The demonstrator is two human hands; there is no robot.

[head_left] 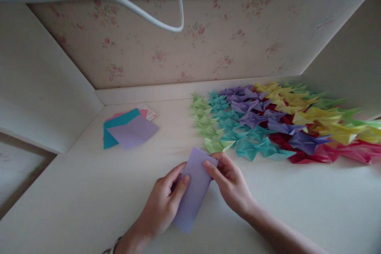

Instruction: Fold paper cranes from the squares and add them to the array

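Note:
A sheet of purple origami paper (195,190), shaped as a long narrow rectangle that looks folded in half, is held between both hands above the white tabletop. My left hand (166,196) grips its left long edge, thumb on top and fingers behind. At the upper right corner, my right hand (228,178) pinches the paper between thumb and fingers. The lower end of the paper hangs toward me. Fingertips under the paper are hidden.
Loose sheets lie at the back left: a purple sheet (133,131) over a teal sheet (111,133), with pink beneath. Rows of folded paper cranes (250,119) in several colours fill the back right. A white cable (133,6) hangs overhead before a floral wall panel (196,43).

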